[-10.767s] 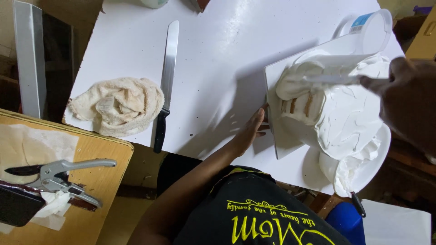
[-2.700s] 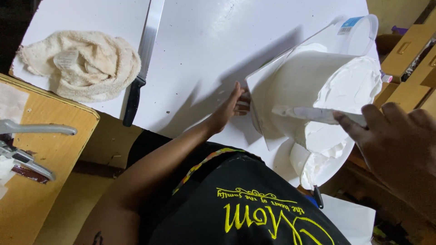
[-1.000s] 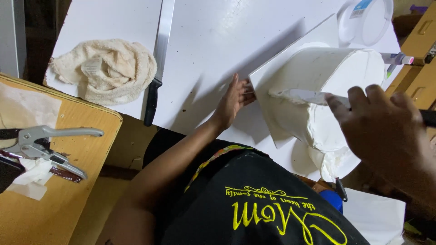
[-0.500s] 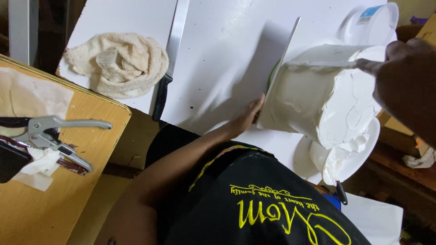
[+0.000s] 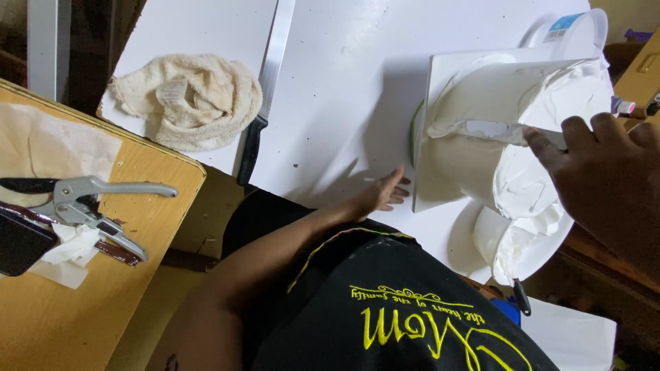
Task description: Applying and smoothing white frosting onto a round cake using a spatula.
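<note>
While the right hand [image 5: 608,185] is closed around the handle of a flat spatula [image 5: 495,130], the blade lies against the side of a tall white cake [image 5: 495,137] covered in wet cream. This cake stands on a white square board [image 5: 421,185] on the white table [image 5: 344,82], toward the right side, and a green edge shows just under the board. The left hand [image 5: 381,196] rests on the table just beside the near corner of the board, with its fingers spread and holding nothing.

I judge that the cake is soft and rather heavy, and the cream on it is slippery and very easy to mark, so any touch on the side would leave a dent. It seems better to take hold of the stiff board at its edges, never of the cake itself. The spatula is thin and rigid, and its handle gives a sure grip.

Near the cake there is a white bowl [image 5: 543,240] with cream below it and a white tub [image 5: 574,31] behind it. Farther left lie a long knife [image 5: 268,89] and a crumpled cloth [image 5: 185,99], and metal pliers [image 5: 96,206] rest on a wooden surface [image 5: 82,302].
</note>
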